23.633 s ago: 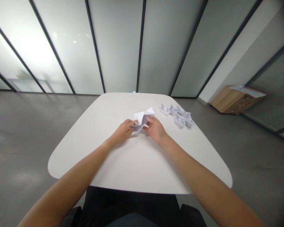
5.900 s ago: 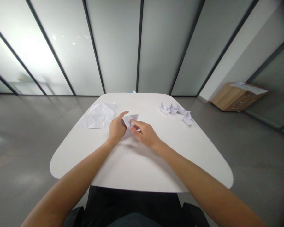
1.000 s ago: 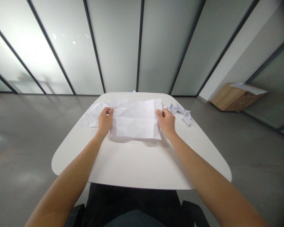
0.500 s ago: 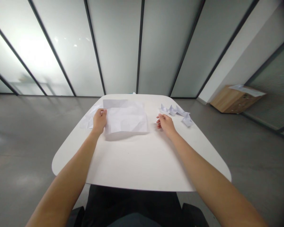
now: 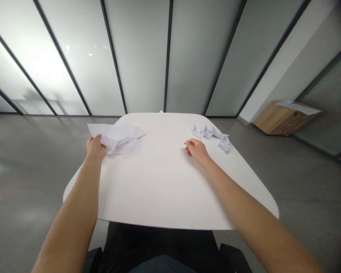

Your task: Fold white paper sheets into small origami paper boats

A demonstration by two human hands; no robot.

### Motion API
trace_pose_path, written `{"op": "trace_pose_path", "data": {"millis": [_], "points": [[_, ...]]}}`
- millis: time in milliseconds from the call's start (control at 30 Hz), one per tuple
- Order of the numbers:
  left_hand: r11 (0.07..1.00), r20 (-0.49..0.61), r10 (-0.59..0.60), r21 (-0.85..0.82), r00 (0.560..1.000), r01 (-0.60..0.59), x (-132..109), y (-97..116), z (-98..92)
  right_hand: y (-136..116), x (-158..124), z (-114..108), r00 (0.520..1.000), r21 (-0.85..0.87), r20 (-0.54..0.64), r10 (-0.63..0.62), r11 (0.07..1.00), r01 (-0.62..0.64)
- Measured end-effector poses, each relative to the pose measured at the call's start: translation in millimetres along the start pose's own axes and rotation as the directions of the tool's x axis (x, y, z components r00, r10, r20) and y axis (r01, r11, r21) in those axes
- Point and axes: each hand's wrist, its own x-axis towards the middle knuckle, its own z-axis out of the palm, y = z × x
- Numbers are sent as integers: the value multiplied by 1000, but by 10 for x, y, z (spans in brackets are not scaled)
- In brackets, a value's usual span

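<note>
My left hand (image 5: 95, 148) grips the near-left edge of a creased, unfolded white paper sheet (image 5: 118, 136) at the far left of the white table (image 5: 165, 182). The sheet lies over another creased sheet beneath it, and its left corner sticks out past the table edge. My right hand (image 5: 195, 148) rests on the table right of centre, fingers loosely curled with nothing in them. Several small folded paper boats (image 5: 214, 135) lie just beyond and to the right of that hand.
Frosted glass panels with dark frames stand behind the table. A wooden box (image 5: 284, 115) with paper on top sits on the grey floor at the right. My dark-clothed lap and chair show below the table's near edge.
My left hand has carried the unfolded sheet from the table's middle to the far left, onto the other creased sheet. My right hand let go of it and stays near the boats.
</note>
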Motion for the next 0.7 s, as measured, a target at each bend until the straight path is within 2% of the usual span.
{"op": "trace_pose_path", "data": {"millis": [133, 267, 400, 467, 567, 633, 700], "points": [[1000, -23, -19, -10, 1000, 19, -44, 21, 28, 40, 8, 1, 999, -34, 18, -27, 999, 27], [1000, -15, 4, 17, 1000, -4, -1, 4, 2, 34, -3, -3, 999, -43, 36, -38, 998, 39], [999, 14, -32, 5, 999, 32, 31, -5, -12, 2, -16, -6, 998, -50, 44, -38, 998, 40], [996, 20, -19, 90, 1000, 17, 36, 0, -11, -5, -17, -8, 998, -59, 50, -46, 997, 49], [953, -40, 96, 292, 995, -81, 50, 23, -34, -2, -13, -17, 996, -131, 55, -73, 988, 80], [881, -77, 206, 449, 975, -151, 77, 52, -89, 5, -6, -31, 991, -221, 58, -116, 967, 127], [767, 8, 310, 589, 951, -255, 117, 97, -176, 7, 6, -56, 985, -304, 61, -161, 937, 172]]}}
